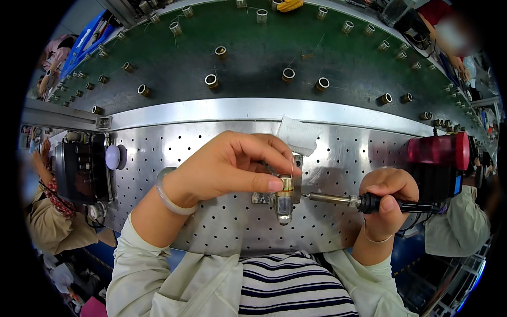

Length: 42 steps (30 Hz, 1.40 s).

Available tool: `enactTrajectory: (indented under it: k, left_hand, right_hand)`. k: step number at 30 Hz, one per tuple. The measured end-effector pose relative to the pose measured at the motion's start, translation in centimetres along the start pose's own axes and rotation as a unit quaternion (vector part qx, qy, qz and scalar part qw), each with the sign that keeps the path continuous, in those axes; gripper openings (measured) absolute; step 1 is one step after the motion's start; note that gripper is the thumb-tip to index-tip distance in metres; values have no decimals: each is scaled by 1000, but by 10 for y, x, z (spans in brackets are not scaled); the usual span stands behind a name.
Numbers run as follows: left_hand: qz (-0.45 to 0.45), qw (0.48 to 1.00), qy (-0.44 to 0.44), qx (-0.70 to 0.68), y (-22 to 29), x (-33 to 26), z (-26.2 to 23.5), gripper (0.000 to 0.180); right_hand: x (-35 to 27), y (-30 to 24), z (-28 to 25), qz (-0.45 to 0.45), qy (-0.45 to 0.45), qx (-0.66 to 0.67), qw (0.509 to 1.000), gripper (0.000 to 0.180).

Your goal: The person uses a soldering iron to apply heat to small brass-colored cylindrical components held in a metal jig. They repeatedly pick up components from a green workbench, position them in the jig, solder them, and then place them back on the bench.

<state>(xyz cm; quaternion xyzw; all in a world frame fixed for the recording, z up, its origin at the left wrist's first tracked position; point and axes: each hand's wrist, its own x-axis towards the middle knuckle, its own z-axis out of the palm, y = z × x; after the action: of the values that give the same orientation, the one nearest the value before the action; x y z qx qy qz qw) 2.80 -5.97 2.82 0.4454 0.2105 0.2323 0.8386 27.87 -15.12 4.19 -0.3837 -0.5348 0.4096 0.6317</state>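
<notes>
a factory assembly line: green belt [253,63] of metal cylinders [262,19], perforated bench [338,142], soldering iron [338,199]

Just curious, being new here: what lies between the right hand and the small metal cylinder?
In the head view: the front of the soldering iron, then part of a metal fixture.

Over the perforated worktop [222,222], my left hand [240,169] curls so that some of its fingers are hidden behind the others, and it covers part of the small metal cylinder [285,203]. My right hand [390,198], also above the worktop, hides part of the soldering iron [338,199]; whether the tip touches the metal block [298,182], I can't tell. Beyond the worktop's far edge, the view cuts off a yellow object [290,5]. Past its far right corner, a co-worker [458,35] is blurred. On its near side, my striped shirt [293,288] is cut off below.
</notes>
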Motion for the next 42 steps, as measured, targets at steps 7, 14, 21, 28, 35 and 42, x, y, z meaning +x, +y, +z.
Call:
enactTrajectory:
  k: [7,14,21,28,35,42]
  left_hand:
    - [57,998,6,-22,-9,4,-2,22]
    - [43,999,13,-30,-6,4,2,16]
    - [84,996,-5,1,-11,5,-3,15]
    - [77,997,-1,15,-8,3,-1,13]
    - [92,996,-13,13,-11,4,-4,13]
    - [89,996,-7,17,-11,3,-3,13]
  right_hand:
    - [-4,7,1,11,-7,41,999,31]
    - [-4,7,-1,-30,-17,4,999,29]
    - [-2,8,1,-32,-19,-10,999,28]
    - [-3,9,0,-22,-25,-13,999,29]
    - [-4,8,2,-10,-3,-21,1000,29]
    - [-5,9,3,-4,9,-16,1000,30]
